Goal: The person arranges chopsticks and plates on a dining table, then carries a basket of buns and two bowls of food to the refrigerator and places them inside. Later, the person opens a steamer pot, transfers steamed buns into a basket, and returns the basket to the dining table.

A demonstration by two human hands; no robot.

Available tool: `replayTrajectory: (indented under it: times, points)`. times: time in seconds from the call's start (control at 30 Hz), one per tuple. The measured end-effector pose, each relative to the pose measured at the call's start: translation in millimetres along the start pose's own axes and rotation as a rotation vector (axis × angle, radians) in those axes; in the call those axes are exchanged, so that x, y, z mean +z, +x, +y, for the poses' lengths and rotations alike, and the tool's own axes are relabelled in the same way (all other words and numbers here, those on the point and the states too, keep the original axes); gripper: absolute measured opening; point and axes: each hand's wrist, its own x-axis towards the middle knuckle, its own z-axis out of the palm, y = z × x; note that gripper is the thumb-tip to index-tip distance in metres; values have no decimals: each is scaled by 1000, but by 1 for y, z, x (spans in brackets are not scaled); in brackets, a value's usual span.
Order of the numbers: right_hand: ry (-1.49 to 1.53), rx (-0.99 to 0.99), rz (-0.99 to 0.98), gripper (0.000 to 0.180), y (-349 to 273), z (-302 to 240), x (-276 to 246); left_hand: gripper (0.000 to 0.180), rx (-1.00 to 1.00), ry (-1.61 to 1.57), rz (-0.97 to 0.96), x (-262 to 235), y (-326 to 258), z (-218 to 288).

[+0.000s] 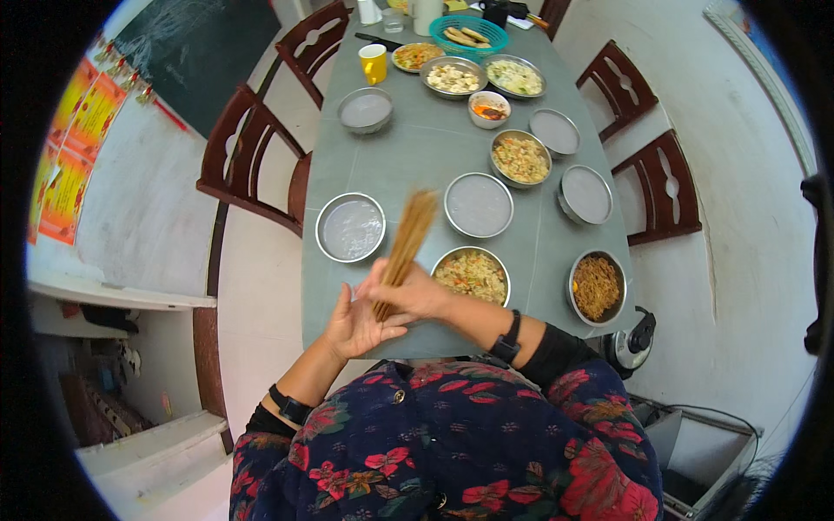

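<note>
My right hand [413,293] is wrapped round a bundle of brown chopsticks [410,230], above the table's near edge. The bundle tilts, its far ends blurred and pointing away from me. Beside its lower ends my left hand [352,326] is open, palm up, with fingers stretched out; whether the chopsticks touch that palm I cannot tell. Just beyond my hands stands a steel bowl of greyish-white liquid [350,227]. To the right of my right hand is a bowl of fried rice [473,273], partly hidden by my forearm.
More bowls of pale liquid [479,205] stand around the grey-green table [400,165]. A noodle bowl [597,288] sits near the right edge. Farther off are several dishes, a yellow mug [373,64] and a teal basket [469,36]. Wooden chairs [252,156] line both sides.
</note>
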Motion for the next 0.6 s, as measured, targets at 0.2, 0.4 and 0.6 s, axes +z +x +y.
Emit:
replayTrajectory:
  times: [0.2, 0.4, 0.6]
  points:
    - [-86, 31, 101, 20, -14, -28, -10, 88, 29, 256, 67, 2, -7, 3]
    - [-409, 119, 670, 26, -81, -97, -100, 62, 326, 416, 349, -15, -63, 33]
    - [-1188, 380, 923, 29, -114, -89, -153, 50, 501, 402, 603, -24, -108, 45]
